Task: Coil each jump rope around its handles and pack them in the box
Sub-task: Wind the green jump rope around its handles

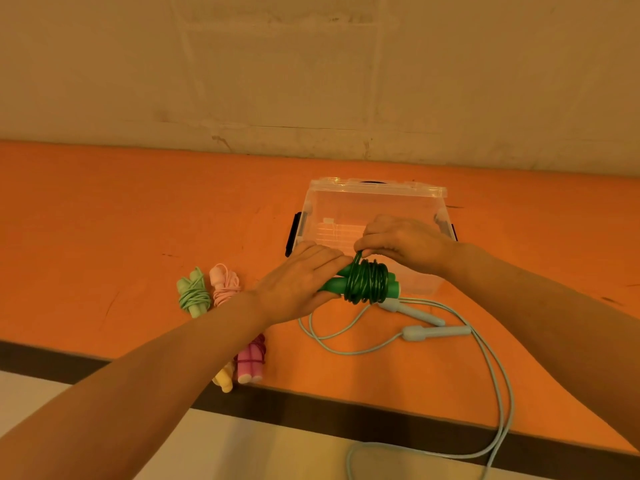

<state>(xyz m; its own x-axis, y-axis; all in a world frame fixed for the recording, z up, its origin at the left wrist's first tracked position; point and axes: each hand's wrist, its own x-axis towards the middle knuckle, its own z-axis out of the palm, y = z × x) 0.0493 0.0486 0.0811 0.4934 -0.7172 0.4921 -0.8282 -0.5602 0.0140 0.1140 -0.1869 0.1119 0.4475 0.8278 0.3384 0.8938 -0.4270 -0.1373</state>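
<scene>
Left grip (304, 282) holds green rope (367, 282) before clear box (377, 192).

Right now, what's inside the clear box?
No ropes show inside the clear box; only its ribbed bottom. The right hand and the dark green rope, gripped by the left hand, cover its near part, so that area can't be checked.

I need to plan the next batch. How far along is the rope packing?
Done: four ropes lie coiled on the table, light green, pale pink, magenta and yellow. In hand: the left hand holds the dark green rope by its handles while the right hand pinches its cord end. Left: the light blue rope is uncoiled, and no rope is in the clear box.
</scene>
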